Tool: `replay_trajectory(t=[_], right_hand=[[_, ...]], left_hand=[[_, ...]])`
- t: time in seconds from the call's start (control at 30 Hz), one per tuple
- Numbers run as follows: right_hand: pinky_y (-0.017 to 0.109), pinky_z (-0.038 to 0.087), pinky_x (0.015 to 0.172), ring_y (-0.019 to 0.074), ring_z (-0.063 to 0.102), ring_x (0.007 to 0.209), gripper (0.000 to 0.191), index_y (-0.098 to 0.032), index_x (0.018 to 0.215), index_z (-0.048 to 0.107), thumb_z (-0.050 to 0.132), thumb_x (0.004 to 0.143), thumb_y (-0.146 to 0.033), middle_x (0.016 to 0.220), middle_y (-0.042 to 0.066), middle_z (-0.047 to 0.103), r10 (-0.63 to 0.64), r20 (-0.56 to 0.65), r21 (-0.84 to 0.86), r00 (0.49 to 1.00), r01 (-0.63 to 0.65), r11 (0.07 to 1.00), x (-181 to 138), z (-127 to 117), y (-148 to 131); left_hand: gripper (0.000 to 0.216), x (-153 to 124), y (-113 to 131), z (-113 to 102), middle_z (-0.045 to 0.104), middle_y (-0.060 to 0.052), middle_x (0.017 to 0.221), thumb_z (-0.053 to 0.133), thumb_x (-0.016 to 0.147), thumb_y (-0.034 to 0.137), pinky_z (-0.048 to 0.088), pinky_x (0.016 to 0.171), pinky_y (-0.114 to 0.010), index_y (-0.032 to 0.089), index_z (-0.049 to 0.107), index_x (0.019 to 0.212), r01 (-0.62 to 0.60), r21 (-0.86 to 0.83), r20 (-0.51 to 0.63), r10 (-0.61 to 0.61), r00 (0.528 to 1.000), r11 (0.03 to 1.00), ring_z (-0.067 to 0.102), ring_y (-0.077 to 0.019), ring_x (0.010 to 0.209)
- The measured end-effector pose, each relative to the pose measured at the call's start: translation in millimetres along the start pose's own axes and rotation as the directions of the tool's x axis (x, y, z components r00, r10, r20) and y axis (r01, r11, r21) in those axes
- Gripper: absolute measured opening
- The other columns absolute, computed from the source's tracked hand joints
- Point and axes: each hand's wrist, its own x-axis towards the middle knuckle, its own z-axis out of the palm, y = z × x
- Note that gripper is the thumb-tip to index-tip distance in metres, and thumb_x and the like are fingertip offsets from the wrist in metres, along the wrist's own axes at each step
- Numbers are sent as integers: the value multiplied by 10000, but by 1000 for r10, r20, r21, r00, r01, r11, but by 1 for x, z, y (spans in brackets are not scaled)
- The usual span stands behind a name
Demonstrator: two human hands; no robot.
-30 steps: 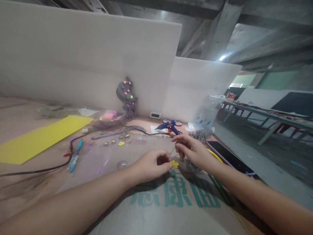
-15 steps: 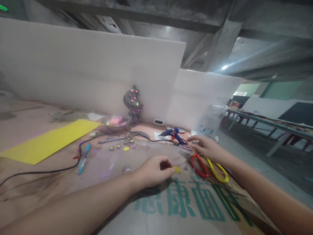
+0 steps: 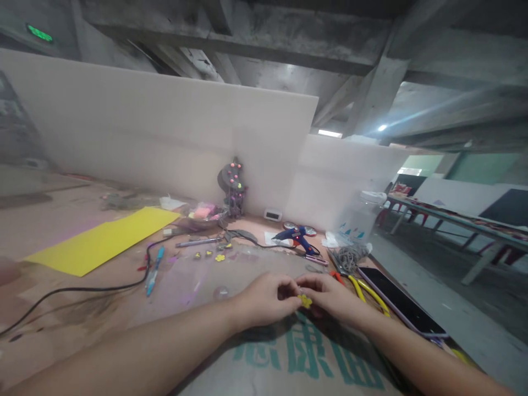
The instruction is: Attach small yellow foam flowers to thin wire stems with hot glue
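A small yellow flower (image 3: 305,301) is pinched between the thumb and fingers of my left hand (image 3: 270,297). My right hand (image 3: 328,297) meets it from the other side, its fingers closed at the flower's edge; whether it grips the flower or something tiny beside it is hidden. Both hands are just above the board with green printed characters (image 3: 307,352). Partly behind my right wrist lie scissors with red and yellow handles (image 3: 357,287). Another yellow flower (image 3: 220,257) and small yellow pieces (image 3: 208,253) lie farther off on the table.
A blue glue gun (image 3: 297,236) stands at the back, its black cable (image 3: 99,289) crossing the table. Around it are a grey yarn bundle (image 3: 350,257), a phone (image 3: 402,302), a clear jug (image 3: 363,217), a blue pen (image 3: 154,271), yellow sheet (image 3: 107,239) and a dotted grey ornament (image 3: 233,184).
My right hand has come back from near the glue gun to my left hand at the flower, uncovering the yarn and phone. The view has tilted up slightly.
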Motion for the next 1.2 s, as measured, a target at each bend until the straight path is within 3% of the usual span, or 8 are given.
replay_trajectory(t=[0.1,0.27,0.47,0.73,0.87,0.97,1.07,1.2], right_hand=[[192,255,397,58,374,401,339,-129,760,667,669,712,-465,491,-44,482,-32,-160,-28,987,28,999,5,-5,2],[193,224,394,62,327,404,462,-145,880,642,654,712,-575,486,-75,402,-71,-453,191,889,174,966,12,-15,12],[204,222,396,68,358,416,479,-158,927,623,626,752,-603,559,-45,473,-72,-534,226,843,224,948,13,-18,21],[256,424,454,123,513,485,547,-199,1116,517,602,757,-603,745,13,634,-170,-445,156,879,263,952,12,-7,14],[253,436,451,136,558,492,403,-218,892,499,603,758,-584,725,17,656,-139,-454,138,880,224,965,12,-2,13],[261,443,455,150,551,477,326,-212,784,543,592,775,-534,588,-2,610,-185,-431,3,883,207,978,11,0,14],[296,496,544,185,611,580,245,-206,772,636,575,806,-441,651,28,658,-313,-405,-211,859,245,946,10,1,17],[332,532,711,222,671,774,177,-223,822,699,555,839,-324,819,57,727,-489,-336,-414,805,340,844,8,2,19]], left_hand=[[180,-1,2,0,647,-20,739,567,769,289,435,637,-235,140,653,824,18,13,-19,-17,1000,1000,563,-136,673],[189,4,2,-3,660,-34,762,568,772,313,452,661,-270,149,651,818,85,58,-164,-75,984,995,589,-171,715],[79,9,-2,-13,630,-71,1131,599,758,235,373,1010,-332,177,642,727,-5,173,-476,88,875,985,552,-219,1108],[190,8,4,-11,685,-35,838,537,801,322,459,779,-319,167,646,815,106,110,-379,-57,924,988,615,-205,819],[164,7,3,-10,687,-55,878,540,793,291,469,788,-312,158,636,803,64,117,-353,-19,935,991,617,-204,855],[96,4,5,-9,679,-73,1052,568,773,243,438,934,-320,172,632,764,-61,146,-324,106,940,987,599,-214,1032],[76,1,6,-7,643,-68,1198,588,763,229,403,1002,-316,187,652,768,-127,163,-272,168,947,979,575,-212,1121],[96,1,5,-6,712,-46,1017,620,746,240,409,961,-340,207,691,801,-101,269,-197,157,968,958,608,-223,1005]])
